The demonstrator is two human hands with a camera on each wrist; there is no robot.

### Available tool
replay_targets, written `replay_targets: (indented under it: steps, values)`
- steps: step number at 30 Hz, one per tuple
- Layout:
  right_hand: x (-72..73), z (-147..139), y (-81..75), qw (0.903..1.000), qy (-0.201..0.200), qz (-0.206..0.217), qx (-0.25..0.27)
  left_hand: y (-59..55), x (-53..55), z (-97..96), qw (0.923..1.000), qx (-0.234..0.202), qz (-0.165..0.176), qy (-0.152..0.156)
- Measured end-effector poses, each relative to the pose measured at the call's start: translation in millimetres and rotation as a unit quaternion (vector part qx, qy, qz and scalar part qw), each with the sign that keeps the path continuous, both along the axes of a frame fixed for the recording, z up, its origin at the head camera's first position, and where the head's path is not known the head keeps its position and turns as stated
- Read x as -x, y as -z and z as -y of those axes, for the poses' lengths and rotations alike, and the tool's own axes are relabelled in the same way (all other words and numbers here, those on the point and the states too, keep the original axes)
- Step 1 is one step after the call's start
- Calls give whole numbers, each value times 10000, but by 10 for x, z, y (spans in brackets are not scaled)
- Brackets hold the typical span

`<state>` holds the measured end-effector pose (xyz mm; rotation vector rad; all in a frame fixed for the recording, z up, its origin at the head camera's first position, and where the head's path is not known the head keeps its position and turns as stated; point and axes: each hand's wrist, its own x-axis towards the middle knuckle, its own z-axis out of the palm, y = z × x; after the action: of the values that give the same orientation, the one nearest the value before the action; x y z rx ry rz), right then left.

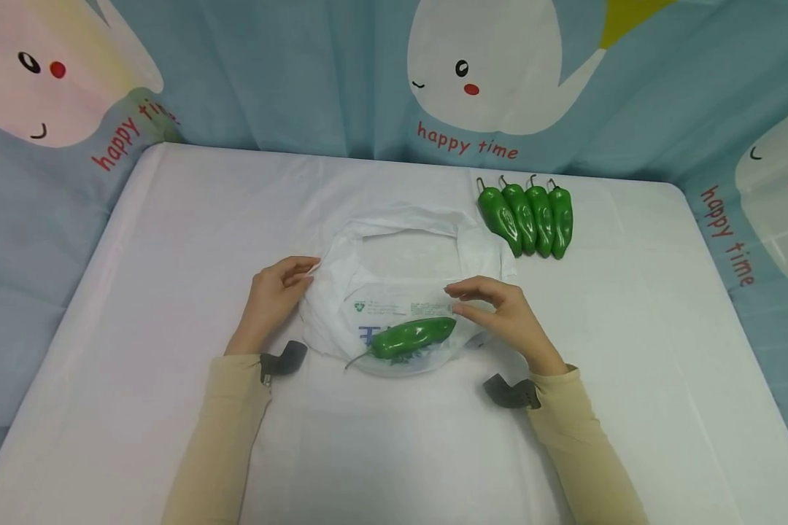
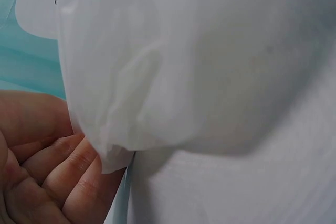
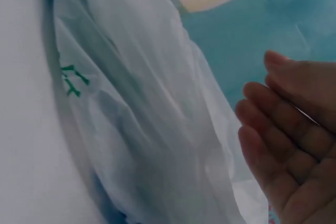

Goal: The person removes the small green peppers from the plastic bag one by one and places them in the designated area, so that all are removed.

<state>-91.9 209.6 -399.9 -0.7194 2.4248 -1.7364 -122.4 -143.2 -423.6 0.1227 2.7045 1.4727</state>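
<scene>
A thin white plastic bag (image 1: 394, 219) lies spread on the table with its mouth opened wide. My left hand (image 1: 277, 297) pinches the bag's left edge; in the left wrist view the plastic (image 2: 152, 77) hangs from the fingertips. One glossy green pepper (image 1: 414, 337) rests over the bag's printed front part, its thin stem pointing lower left. Above the bag's right side, my right hand (image 1: 499, 313) has fingers and thumb apart with nothing between them, close to the pepper's blunt end. In the right wrist view that hand (image 3: 294, 140) is beside the creased plastic.
Several more green peppers (image 1: 525, 219) lie side by side at the back right, stems toward the back, the nearest one overlapped by the bag's edge. A white cloth (image 1: 151, 292) covers the table. Blue curtains (image 1: 302, 80) with whale prints hang behind and at both sides.
</scene>
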Motion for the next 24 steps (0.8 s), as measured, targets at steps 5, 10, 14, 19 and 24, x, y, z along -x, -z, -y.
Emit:
replay_targets:
  steps: [5, 10, 14, 19, 24]
  values:
    - [-25, 45, 26, 9986, -277, 123, -440, 0, -2, 4, 10000, -16, 7, 5]
    - [-33, 73, 48, 9944, -526, 329, -852, -6, -2, -2, 10000, -24, 11, -5]
    - [-25, 84, 71, 9899, -758, 304, -1159, -12, 0, -3, 10000, -4, -10, -1]
    - [-18, 90, 97, 9848, -835, 150, -1513, -11, 2, -1, 10000, 11, 5, 5]
    - [-16, 89, 107, 9812, -834, 32, -1742, -11, 4, -6, 10000, 7, 2, 1]
